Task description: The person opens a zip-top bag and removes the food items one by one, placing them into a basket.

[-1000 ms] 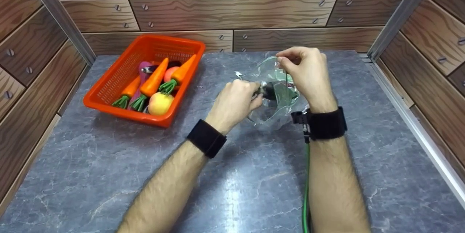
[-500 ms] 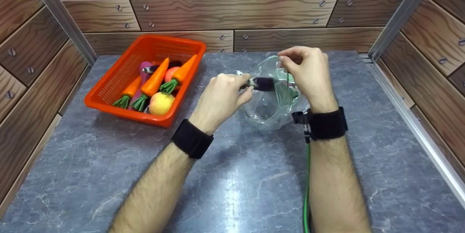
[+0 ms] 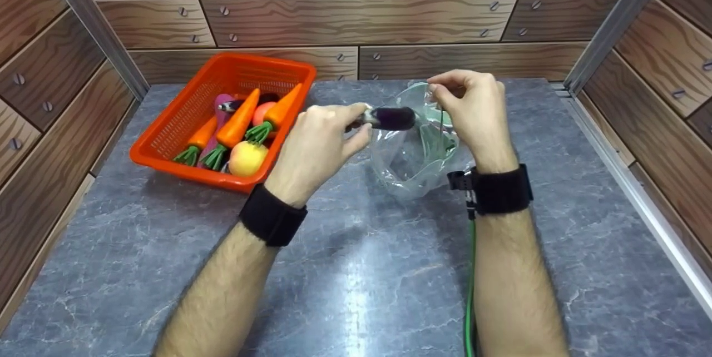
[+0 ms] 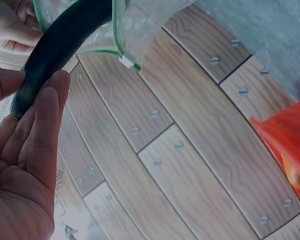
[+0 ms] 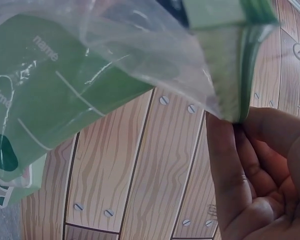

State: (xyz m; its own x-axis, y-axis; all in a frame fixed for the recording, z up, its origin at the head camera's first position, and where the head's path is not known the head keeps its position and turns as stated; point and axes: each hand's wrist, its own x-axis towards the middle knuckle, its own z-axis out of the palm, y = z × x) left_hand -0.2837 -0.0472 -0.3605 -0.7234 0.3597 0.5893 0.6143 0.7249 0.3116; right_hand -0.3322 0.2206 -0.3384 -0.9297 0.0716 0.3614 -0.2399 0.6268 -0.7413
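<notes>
My left hand (image 3: 317,145) grips an eggplant (image 3: 392,118) by its stem end. Dark purple and smooth, the eggplant points right, held at the mouth of a clear zip bag (image 3: 403,170). Whether its tip is inside the bag or just above it, I cannot tell. The left wrist view shows the eggplant (image 4: 60,42) between thumb and fingertips, beside the bag's green-edged rim and white slider (image 4: 126,61). With thumb and fingers my right hand (image 3: 473,107) pinches the bag's upper rim. Close up, the bag (image 5: 80,85) has a green printed panel.
An orange basket (image 3: 142,158) stands at the left, holding several carrots (image 3: 238,119), a yellow-red apple (image 3: 247,158) and another eggplant (image 3: 229,106). Wood-patterned walls close off the back and sides of the grey table (image 3: 356,290). A green cable (image 3: 469,290) runs along the right forearm.
My left hand has drawn back left and slightly upward with the eggplant, which was lower and behind the bag's film before. The right hand stays nearly still on the rim.
</notes>
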